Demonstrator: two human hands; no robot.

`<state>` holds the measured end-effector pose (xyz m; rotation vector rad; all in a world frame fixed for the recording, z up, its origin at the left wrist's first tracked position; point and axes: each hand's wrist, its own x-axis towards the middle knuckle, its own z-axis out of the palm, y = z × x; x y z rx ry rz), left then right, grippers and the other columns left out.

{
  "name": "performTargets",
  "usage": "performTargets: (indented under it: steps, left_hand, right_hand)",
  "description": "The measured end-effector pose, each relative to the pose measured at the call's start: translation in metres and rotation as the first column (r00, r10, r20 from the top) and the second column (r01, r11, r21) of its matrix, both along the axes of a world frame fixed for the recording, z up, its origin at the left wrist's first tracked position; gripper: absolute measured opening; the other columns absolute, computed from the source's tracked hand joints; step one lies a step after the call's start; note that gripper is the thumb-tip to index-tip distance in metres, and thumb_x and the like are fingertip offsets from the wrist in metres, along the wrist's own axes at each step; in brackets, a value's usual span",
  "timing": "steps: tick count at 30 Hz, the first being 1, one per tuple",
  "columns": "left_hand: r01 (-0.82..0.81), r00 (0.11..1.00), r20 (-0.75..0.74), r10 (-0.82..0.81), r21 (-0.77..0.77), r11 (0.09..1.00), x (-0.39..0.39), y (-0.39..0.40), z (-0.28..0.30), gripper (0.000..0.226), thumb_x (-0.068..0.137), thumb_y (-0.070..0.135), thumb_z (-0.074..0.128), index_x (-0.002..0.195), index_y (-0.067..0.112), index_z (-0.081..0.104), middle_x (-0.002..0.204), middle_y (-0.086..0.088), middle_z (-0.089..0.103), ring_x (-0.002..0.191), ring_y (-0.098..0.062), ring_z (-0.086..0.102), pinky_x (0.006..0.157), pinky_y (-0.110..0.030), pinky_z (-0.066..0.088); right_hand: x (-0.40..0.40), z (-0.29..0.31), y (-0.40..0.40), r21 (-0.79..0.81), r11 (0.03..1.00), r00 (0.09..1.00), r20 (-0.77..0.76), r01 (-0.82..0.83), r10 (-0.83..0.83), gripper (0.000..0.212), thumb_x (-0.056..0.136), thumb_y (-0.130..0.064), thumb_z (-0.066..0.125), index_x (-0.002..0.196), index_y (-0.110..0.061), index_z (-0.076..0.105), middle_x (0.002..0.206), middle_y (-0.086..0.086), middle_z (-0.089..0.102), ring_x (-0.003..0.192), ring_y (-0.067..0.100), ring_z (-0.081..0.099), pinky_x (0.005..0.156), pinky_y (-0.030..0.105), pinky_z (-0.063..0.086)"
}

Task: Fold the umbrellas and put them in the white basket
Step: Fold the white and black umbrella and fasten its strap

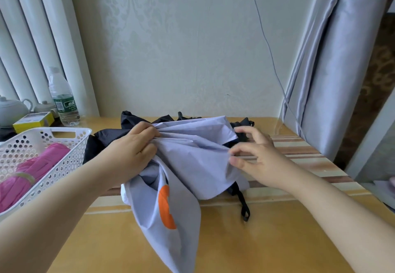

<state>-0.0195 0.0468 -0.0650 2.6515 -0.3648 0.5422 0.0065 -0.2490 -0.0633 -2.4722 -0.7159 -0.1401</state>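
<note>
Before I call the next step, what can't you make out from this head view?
- Lilac umbrella: shaft and handle hidden under its own bunched canopy.
- Left hand: fingertips buried in the fabric folds.
- White basket: left part cut off by the frame edge.
- Water bottle: label print too small.

Two umbrellas [192, 151] [32, 172], one white basket [70, 142], one water bottle [63, 99], one teapot [10, 110], one yellow box [34, 121]
</note>
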Motion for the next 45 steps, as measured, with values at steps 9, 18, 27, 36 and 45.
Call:
performTargets:
  steps: [9,18,27,36,45]
  left_hand:
    - [-0.029,0.999,0.013,0.030,-0.108,0.994,0.002,0.006,-0.001,0.077,0.064,0.058,0.014,0.114,0.015,0.054,0.116,0.009,0.044,0.101,-0.005,0.042,0.087,-0.023,0.031]
    - [-0.116,0.993,0.009,0.117,-0.091,0.989,-0.011,-0.002,-0.001,0.054,0.079,0.037,0.024,0.116,0.011,0.052,0.116,0.006,0.042,0.097,-0.006,0.038,0.080,-0.022,0.027]
    - [-0.067,0.992,0.102,0.071,-0.044,0.997,-0.018,-0.004,-0.009,0.050,0.078,0.042,0.022,0.108,0.018,0.055,0.113,0.012,0.044,0.100,-0.009,0.046,0.090,-0.033,0.038]
    - [-0.096,0.989,0.107,0.104,-0.073,0.993,-0.016,-0.005,-0.007,0.055,0.078,0.046,0.020,0.108,0.017,0.055,0.109,0.011,0.046,0.098,-0.009,0.045,0.086,-0.028,0.035]
    - [-0.144,0.986,0.064,0.154,-0.133,0.981,-0.018,0.011,-0.010,0.056,0.074,0.049,0.019,0.104,0.016,0.052,0.108,0.002,0.047,0.096,-0.015,0.046,0.085,-0.031,0.035]
  right_hand:
    - [0.009,-0.030,0.016,0.535,0.605,0.528,-0.822,0.590,0.212,0.049,0.093,-0.055,0.049,0.113,-0.011,0.061,0.096,0.014,0.073,0.084,0.025,0.069,0.075,0.035,0.054]
    - [0.029,-0.019,0.054,0.907,0.195,0.634,-0.403,0.373,0.660,0.035,0.095,-0.036,0.048,0.115,-0.016,0.066,0.112,0.007,0.071,0.099,0.020,0.068,0.081,0.031,0.056]
    - [0.034,-0.033,0.035,0.935,-0.125,0.706,-0.158,0.332,0.690,0.037,0.082,-0.030,0.058,0.119,-0.032,0.058,0.109,0.005,0.072,0.097,0.023,0.070,0.074,0.035,0.058]
    - [0.033,-0.040,0.038,0.913,-0.252,0.757,-0.088,0.322,0.647,0.041,0.071,-0.018,0.069,0.110,-0.031,0.066,0.103,0.000,0.068,0.095,0.019,0.066,0.076,0.033,0.058]
    - [0.030,-0.035,0.024,0.963,0.041,0.743,-0.233,0.267,0.627,0.032,0.078,-0.015,0.057,0.109,-0.023,0.061,0.089,-0.002,0.072,0.079,0.011,0.069,0.068,0.024,0.057]
